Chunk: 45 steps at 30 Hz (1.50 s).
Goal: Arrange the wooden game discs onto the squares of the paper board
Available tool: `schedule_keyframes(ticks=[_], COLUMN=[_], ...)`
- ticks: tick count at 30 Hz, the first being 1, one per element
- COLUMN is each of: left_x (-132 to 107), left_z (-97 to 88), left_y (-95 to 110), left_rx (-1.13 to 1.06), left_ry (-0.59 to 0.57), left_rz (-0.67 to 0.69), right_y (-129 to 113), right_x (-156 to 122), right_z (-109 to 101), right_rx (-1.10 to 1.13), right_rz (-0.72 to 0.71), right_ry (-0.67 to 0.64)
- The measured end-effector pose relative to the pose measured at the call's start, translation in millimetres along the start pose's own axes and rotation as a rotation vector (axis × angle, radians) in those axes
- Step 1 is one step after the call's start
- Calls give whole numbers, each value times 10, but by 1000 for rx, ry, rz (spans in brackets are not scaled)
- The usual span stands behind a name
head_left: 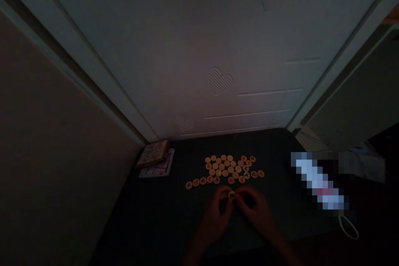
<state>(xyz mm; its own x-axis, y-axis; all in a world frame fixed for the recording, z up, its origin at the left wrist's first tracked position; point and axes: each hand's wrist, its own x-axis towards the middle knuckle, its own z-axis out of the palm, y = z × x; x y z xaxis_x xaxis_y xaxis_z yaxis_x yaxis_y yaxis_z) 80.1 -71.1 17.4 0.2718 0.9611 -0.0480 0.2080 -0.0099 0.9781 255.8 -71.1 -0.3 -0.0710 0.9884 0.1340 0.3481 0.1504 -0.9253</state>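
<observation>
A round wooden Chinese chess piece (231,194) is pinched between the fingertips of both my hands, just above the dark table. My left hand (217,210) is closed on its left side, and my right hand (254,208) grips it from the right. Beyond my fingers lies a group of similar wooden discs (225,173), many showing plain faces. Some at the right of the group carry red or black characters. A row of marked pieces (203,181) runs leftward from near my left hand.
On the table's far left, a box with a patterned lid (154,152) rests on a pale booklet or box (165,166). A white panel with embossed hearts (220,81) rises behind the dark table (156,212). A blurred bright object (318,178) with a cord loop is at right.
</observation>
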Motion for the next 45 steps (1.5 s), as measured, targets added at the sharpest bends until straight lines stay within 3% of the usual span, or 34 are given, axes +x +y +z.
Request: schedule_keyframes(ticks=[8,19,28,39,45], left_x=[-17,4,-1,-13,3], left_z=[13,-1,22,35,18], left_y=[2,2,-29,-42,-31], left_rx=[43,52,6,72,32], left_ry=[43,8,-7,26,-18], left_rz=[6,-18,-5,-15,-37], right_y=[41,-54,-15,51,10], right_x=[-7,-5,-2,-8,-8], right_z=[0,-9,-5,-3,-12], right_rx=[-10,-35,-15,10,47], right_rz=[15,9,29,91,79], right_ry=[-1,-21,31,1,22])
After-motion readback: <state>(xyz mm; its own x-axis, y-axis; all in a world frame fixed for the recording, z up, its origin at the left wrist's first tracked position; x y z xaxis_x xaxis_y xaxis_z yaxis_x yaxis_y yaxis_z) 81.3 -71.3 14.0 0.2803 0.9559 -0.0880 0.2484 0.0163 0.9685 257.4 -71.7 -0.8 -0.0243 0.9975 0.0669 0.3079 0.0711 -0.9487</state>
